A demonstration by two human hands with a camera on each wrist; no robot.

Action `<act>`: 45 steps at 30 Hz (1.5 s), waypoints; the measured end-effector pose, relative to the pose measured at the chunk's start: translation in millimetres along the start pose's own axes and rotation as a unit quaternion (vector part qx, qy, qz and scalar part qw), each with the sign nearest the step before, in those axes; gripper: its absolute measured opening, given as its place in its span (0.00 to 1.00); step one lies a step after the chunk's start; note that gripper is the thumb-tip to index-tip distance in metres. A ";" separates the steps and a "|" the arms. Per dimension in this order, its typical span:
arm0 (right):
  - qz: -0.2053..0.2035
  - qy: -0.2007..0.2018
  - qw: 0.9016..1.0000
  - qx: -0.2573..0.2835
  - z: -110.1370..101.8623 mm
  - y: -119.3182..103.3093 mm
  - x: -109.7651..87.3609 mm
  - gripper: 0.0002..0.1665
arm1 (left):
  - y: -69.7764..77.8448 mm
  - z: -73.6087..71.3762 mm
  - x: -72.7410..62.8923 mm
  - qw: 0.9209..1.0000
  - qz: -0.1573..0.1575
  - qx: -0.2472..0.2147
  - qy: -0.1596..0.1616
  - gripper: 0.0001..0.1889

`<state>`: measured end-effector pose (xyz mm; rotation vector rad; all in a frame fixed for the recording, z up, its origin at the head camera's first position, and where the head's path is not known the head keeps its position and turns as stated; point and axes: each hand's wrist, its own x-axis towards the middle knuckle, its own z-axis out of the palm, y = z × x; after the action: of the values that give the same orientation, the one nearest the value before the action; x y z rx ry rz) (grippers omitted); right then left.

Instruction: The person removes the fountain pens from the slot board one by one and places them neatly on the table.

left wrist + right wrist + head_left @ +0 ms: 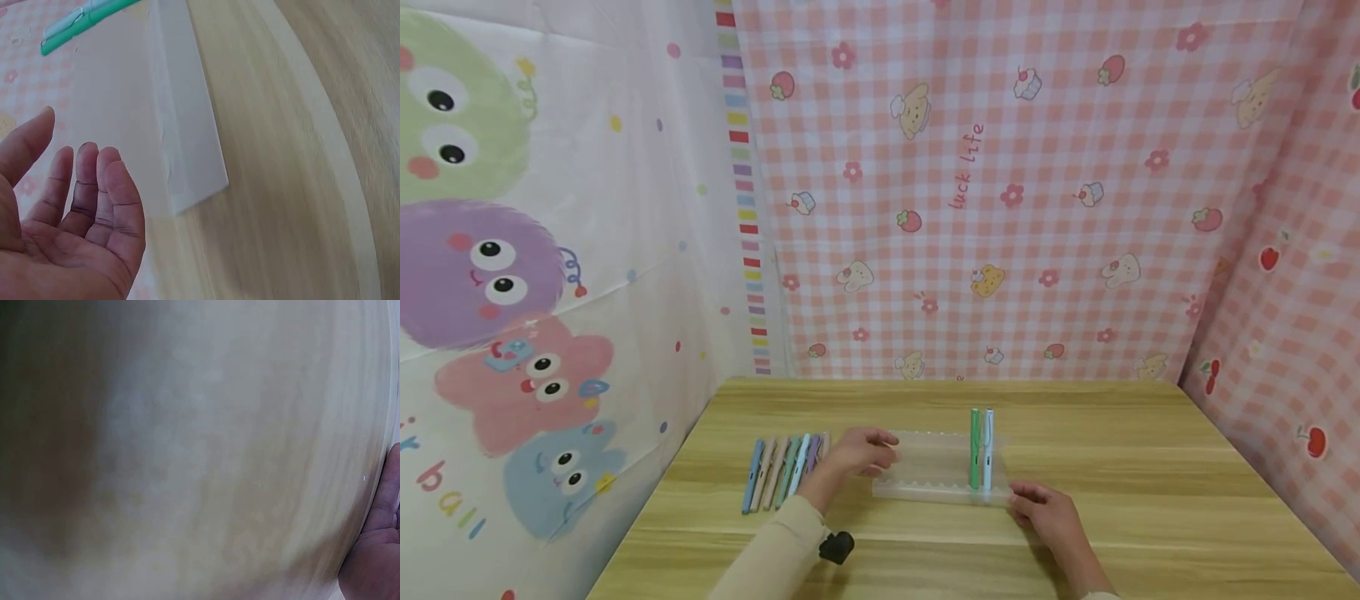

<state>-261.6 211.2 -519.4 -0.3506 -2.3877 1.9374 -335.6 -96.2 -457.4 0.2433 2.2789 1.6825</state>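
Observation:
A clear plastic pen tray (925,492) with notched edges lies on the table. Toward its right end a green pen (975,450) and a pale blue pen (988,450) lie side by side. My left hand (863,450) is at the tray's left end; in the left wrist view its fingers (122,200) are relaxed, the palm holds nothing, and it looks apart from the tray. At the front right corner, my right hand (1047,507) has its fingertips against or very near the tray; contact is unclear. Only part of that hand (375,550) shows in the right wrist view.
Several pens (772,475) in blue, beige, green and purple lie in a row left of the tray, partly behind my left hand. A black device (837,547) is at the left wrist. Patterned cloths (1000,250) hang behind the wooden table (1150,467) and at its sides.

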 end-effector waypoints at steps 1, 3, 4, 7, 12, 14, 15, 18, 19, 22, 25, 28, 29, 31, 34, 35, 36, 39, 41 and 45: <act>0.000 0.000 1.000 0.000 -0.1 0.0 0.1 0.17 | 0.3 2.8 0.9 1.000 0.001 0.001 -0.001 0.20; -0.001 0.000 1.000 -0.001 -0.2 0.6 0.5 0.17 | 0.9 8.5 2.8 1.000 0.006 -0.004 -0.003 0.20; -0.001 0.000 1.000 -0.001 -0.2 1.1 0.8 0.16 | 0.7 11.7 4.0 1.000 0.010 -0.008 -0.003 0.20; -0.003 0.001 1.000 0.002 -0.2 2.1 1.2 0.16 | -0.4 21.5 8.0 1.000 0.021 -0.019 -0.001 0.20; -0.004 0.004 1.000 0.003 0.1 2.2 1.2 0.16 | 0.8 35.6 9.3 0.998 0.030 -0.053 0.003 0.18; -0.004 0.005 1.000 0.001 0.0 2.4 1.5 0.16 | 2.0 41.4 9.0 0.997 0.034 -0.065 0.005 0.18; -0.005 0.005 1.000 0.001 0.0 2.5 1.6 0.16 | 2.3 44.2 9.1 0.997 0.037 -0.068 0.005 0.18; -0.001 0.008 1.000 0.004 0.1 2.6 1.7 0.16 | 1.7 53.6 10.3 0.997 0.044 -0.070 0.010 0.18; -0.001 0.009 1.000 0.003 0.2 2.8 1.9 0.16 | 1.3 57.0 11.0 0.996 0.044 -0.072 0.013 0.18; 0.000 0.010 1.000 0.006 0.5 2.8 1.8 0.16 | -0.5 66.1 12.9 0.996 0.046 -0.071 0.024 0.17; -0.004 0.009 1.000 0.008 0.7 2.7 2.0 0.16 | -1.3 74.4 14.7 0.995 0.051 -0.072 0.037 0.17; -0.001 0.011 1.000 0.009 0.9 1.9 1.7 0.16 | -1.4 82.6 16.4 0.995 0.055 -0.075 0.046 0.16; 0.000 0.013 1.000 0.009 1.0 1.8 1.9 0.16 | -1.5 85.6 16.8 0.994 0.058 -0.077 0.049 0.16; 0.003 0.015 1.000 0.007 1.0 1.4 1.8 0.16 | -1.3 92.3 17.3 0.993 0.063 -0.083 0.055 0.16; 0.000 0.013 1.000 0.005 0.7 1.0 2.0 0.16 | -0.3 103.1 17.5 0.991 0.066 -0.095 0.067 0.16; 0.000 0.013 1.000 0.005 0.7 1.1 2.2 0.16 | 0.1 106.7 17.8 0.990 0.066 -0.099 0.072 0.15; -0.001 0.012 1.000 0.005 0.7 0.9 2.1 0.16 | 0.8 110.1 18.0 0.990 0.067 -0.102 0.077 0.15; -0.002 0.012 1.000 0.003 0.9 0.9 2.1 0.16 | 2.2 119.2 20.1 0.987 0.064 -0.107 0.097 0.15; -0.002 0.013 1.000 0.004 1.0 1.0 2.4 0.16 | 3.0 124.1 22.5 0.986 0.060 -0.111 0.110 0.15; -0.001 0.013 1.000 0.005 0.9 0.8 3.0 0.16 | 5.4 131.4 28.0 0.983 0.038 -0.123 0.132 0.15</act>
<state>-264.6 211.1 -520.6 -0.3712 -2.3605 1.9324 -318.2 32.6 -491.7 0.0557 2.2300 2.1267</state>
